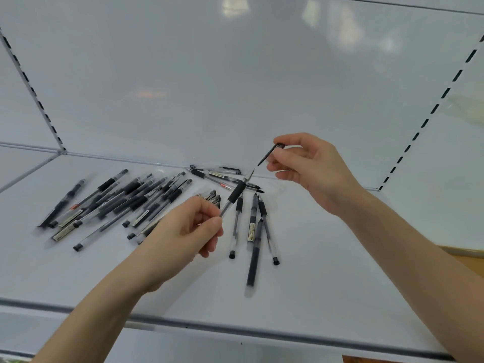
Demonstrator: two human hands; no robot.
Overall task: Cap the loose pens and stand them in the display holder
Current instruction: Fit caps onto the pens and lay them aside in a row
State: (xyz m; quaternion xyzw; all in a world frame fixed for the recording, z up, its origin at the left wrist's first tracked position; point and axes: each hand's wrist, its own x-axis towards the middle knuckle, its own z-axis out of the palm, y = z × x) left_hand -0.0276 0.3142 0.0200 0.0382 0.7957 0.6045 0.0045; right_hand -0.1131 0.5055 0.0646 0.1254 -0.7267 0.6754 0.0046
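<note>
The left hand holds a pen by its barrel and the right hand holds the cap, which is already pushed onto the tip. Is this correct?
Not quite: the head view shows the cap just off the bare tip of the pen, not on it. The left hand does hold the barrel and the right hand the cap.

Clear pens (125,203) with black grips lie on a white shelf (314,271); the cap (269,154) is black.
</note>
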